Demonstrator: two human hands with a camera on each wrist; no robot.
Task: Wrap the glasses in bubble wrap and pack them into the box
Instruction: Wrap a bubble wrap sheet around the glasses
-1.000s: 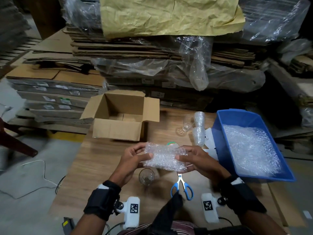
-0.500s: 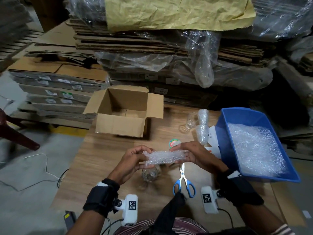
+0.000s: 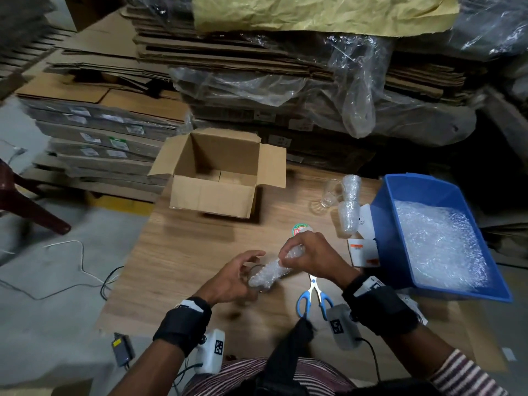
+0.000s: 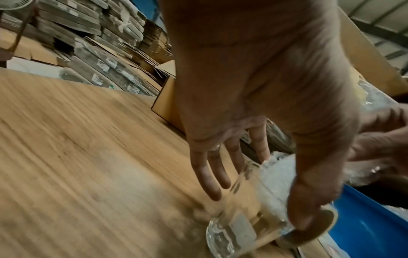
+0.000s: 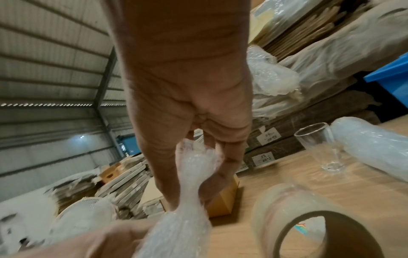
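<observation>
Flattened cardboard stacks (image 3: 257,61) under plastic sheeting crowd a dim warehouse with grey floor (image 3: 57,281).

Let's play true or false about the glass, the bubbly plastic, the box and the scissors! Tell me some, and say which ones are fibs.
1. The right hand pinches the bubble wrap. True.
2. The cardboard box is taped closed. False: its flaps stand open.
3. The scissors lie on the table near the hands. True.
4. The blue bin holds scissors. False: it holds bubble wrap.
5. The left hand touches the glass into which the wrap goes. True.
</observation>
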